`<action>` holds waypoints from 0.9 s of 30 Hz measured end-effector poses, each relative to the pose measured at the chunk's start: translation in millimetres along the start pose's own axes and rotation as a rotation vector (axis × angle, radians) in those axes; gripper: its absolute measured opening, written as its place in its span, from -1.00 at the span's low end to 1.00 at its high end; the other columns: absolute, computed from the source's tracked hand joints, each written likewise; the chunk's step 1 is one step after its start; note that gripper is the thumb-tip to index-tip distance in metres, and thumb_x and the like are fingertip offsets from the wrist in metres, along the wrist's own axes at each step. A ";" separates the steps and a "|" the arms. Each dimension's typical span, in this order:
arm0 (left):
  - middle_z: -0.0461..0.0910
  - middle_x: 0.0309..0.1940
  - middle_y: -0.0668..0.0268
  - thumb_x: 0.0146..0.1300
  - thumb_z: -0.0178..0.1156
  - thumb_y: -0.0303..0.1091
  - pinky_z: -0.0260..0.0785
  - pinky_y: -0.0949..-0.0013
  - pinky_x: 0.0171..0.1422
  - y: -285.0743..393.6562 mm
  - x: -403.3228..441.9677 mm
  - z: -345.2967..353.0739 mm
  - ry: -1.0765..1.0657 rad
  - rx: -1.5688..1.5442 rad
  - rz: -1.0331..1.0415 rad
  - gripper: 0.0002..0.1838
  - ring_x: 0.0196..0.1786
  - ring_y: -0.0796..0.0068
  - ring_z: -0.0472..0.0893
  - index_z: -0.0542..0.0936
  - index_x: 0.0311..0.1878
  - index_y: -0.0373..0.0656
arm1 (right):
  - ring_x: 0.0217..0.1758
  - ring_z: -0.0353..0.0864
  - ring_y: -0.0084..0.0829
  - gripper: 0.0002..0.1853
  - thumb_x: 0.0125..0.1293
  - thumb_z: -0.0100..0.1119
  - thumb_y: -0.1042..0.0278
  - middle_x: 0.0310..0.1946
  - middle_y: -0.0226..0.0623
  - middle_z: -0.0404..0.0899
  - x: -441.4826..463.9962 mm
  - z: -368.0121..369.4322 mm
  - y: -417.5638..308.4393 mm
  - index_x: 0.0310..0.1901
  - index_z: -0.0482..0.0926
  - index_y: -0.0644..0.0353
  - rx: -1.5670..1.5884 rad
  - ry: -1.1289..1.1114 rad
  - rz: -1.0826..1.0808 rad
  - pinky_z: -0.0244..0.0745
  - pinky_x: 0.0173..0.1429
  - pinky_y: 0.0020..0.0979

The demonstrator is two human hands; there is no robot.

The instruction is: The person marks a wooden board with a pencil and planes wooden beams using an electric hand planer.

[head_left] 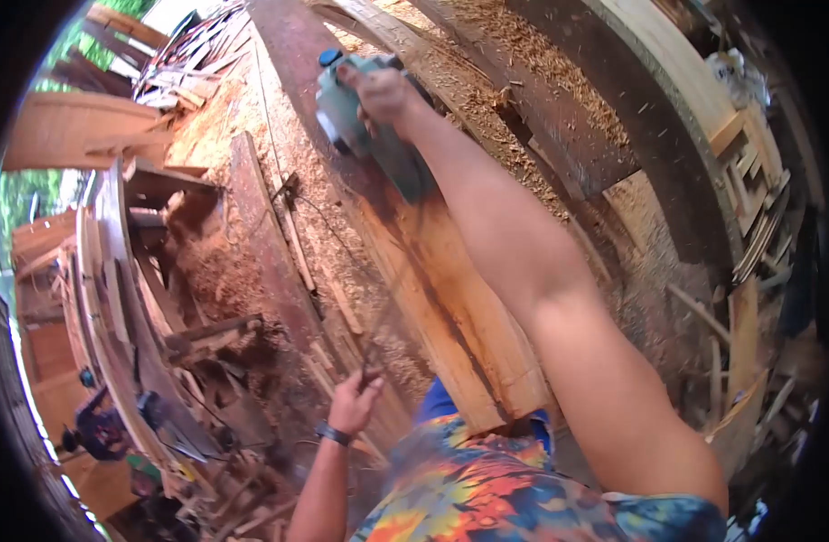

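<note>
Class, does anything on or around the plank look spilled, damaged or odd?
Yes: a dark, jagged streak, perhaps a crack or stain, stands out against the pale plank. Wood shavings lie spilled over nearby boards.

Markings: none legible.
No text, brand, number or sign can be read on the green power tool (344, 110) or elsewhere.

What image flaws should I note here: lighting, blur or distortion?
Head view: lens distortion bows the left-hand planks, with dark, rounded corners; head view: daylight blows out white at the left edge, while sawdust at upper left glows brightly; head view: scrap wood at lower left sits dim; head view: the planer looks slightly soft, its fine detail unclear.
</note>
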State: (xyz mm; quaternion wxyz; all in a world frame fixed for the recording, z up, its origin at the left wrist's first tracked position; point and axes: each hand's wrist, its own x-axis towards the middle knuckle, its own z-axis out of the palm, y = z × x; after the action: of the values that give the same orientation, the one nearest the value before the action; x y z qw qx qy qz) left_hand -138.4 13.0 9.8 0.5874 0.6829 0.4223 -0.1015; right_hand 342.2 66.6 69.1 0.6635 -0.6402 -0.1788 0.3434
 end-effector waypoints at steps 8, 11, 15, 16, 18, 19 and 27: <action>0.61 -0.55 0.32 0.44 0.24 -0.27 0.45 0.38 -0.24 -35.0 -32.5 4.3 0.251 0.171 0.088 -0.70 -0.40 0.58 0.57 0.65 -0.36 -0.30 | -0.67 0.47 -0.48 -0.41 0.46 0.11 -0.28 -0.58 -0.35 0.49 -45.9 -14.0 13.3 -0.16 0.54 0.25 0.061 -0.088 -0.026 0.43 -0.54 -0.39; 0.49 -0.69 0.21 0.44 0.26 -0.16 0.30 0.23 -0.42 -62.7 -43.3 11.8 0.470 0.224 0.269 -0.56 -0.59 0.44 0.41 0.60 -0.52 -0.27 | -0.70 0.43 -0.51 -0.34 0.46 0.04 -0.36 -0.62 -0.38 0.47 -133.5 -30.3 33.2 -0.12 0.54 0.28 0.007 -0.045 0.000 0.35 -0.57 -0.43; 0.50 -0.63 0.17 0.49 0.18 -0.08 0.25 0.17 -0.40 -69.7 -37.7 25.2 0.542 0.142 0.250 -0.51 -0.54 0.38 0.43 0.52 -0.49 -0.27 | -0.70 0.40 -0.55 -0.33 0.48 -0.03 -0.38 -0.64 -0.41 0.44 -284.3 -54.4 57.1 -0.08 0.52 0.25 -0.041 0.018 0.060 0.32 -0.56 -0.47; 0.52 -0.60 0.16 0.49 0.17 -0.08 0.27 0.18 -0.37 -62.6 -35.3 33.0 0.504 0.122 0.264 -0.53 -0.51 0.37 0.45 0.54 -0.46 -0.28 | -0.70 0.39 -0.56 -0.34 0.49 -0.04 -0.37 -0.64 -0.42 0.44 -323.7 -61.0 63.4 -0.08 0.51 0.25 -0.045 0.031 0.068 0.31 -0.55 -0.48; 0.56 -0.53 0.13 0.49 0.17 -0.10 0.32 0.20 -0.32 -48.8 -34.1 49.1 0.424 0.087 0.291 -0.58 -0.45 0.35 0.50 0.58 -0.38 -0.28 | -0.69 0.38 -0.59 -0.34 0.50 -0.06 -0.36 -0.64 -0.42 0.44 -398.1 -73.8 79.7 -0.06 0.50 0.26 -0.045 0.053 0.107 0.31 -0.55 -0.50; 0.62 -0.43 0.26 0.53 0.13 -0.18 0.44 0.33 -0.22 -61.1 -24.5 57.1 0.362 0.110 0.364 -0.68 -0.35 0.46 0.59 0.66 -0.12 -0.28 | -0.67 0.40 -0.59 -0.35 0.49 -0.03 -0.37 -0.64 -0.42 0.44 -435.7 -79.5 85.7 -0.12 0.50 0.24 -0.035 0.063 0.119 0.30 -0.55 -0.50; 0.66 -0.11 -0.02 0.42 0.21 -0.20 0.54 0.08 -0.01 -21.2 -47.0 134.2 0.127 0.305 0.492 -0.43 -0.11 0.01 0.68 0.39 0.43 -0.19 | -0.59 0.43 -0.64 -0.26 0.35 0.07 -0.50 -0.57 -0.44 0.47 -633.6 -105.2 113.1 -0.07 0.52 0.22 0.017 0.099 0.255 0.32 -0.51 -0.55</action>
State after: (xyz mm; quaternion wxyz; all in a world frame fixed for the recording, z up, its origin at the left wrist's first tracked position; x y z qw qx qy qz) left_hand -134.4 -128.6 -14.4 0.4574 0.8501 0.2599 0.0244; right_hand -55.8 -449.9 75.2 0.6278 -0.6683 -0.0600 0.3944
